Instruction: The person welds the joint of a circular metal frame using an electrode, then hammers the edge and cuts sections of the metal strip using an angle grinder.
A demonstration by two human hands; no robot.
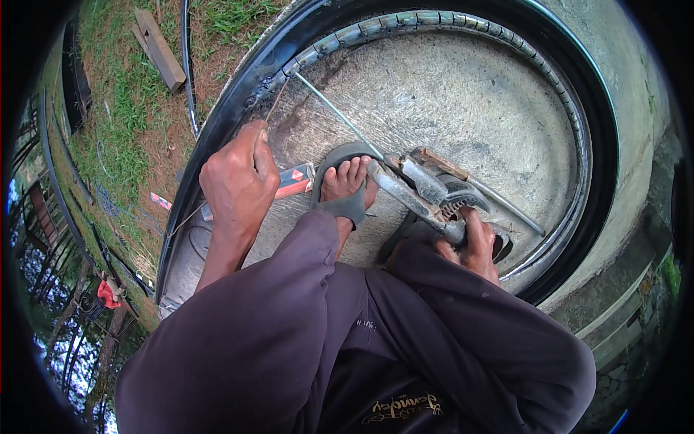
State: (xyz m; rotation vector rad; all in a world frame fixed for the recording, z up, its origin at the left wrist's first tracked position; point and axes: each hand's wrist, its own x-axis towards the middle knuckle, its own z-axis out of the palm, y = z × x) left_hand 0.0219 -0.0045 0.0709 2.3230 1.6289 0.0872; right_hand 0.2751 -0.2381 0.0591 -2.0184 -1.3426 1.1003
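Note:
My left hand [240,170] is closed in a pinch around a thin brown rod [277,101], whose upper end meets the inner edge of the black curved frame. With fingers wrapped round it, my right hand [477,246] holds a worn metal electrode holder [416,192] showing a coiled spring. A pale, thin welding electrode [336,112] runs from the holder's jaws up and left, its tip close to the brown rod's end. The black frame [589,79] curves around both hands, with a notched metal strip [463,22] along its inside.
Beside my sandalled foot [345,181] lies a grey and red box [293,181], partly behind my left hand. A wooden-handled metal rod [499,195] rests on the concrete slab [463,94] beyond the holder. Grass with a wood offcut [160,54] borders the left.

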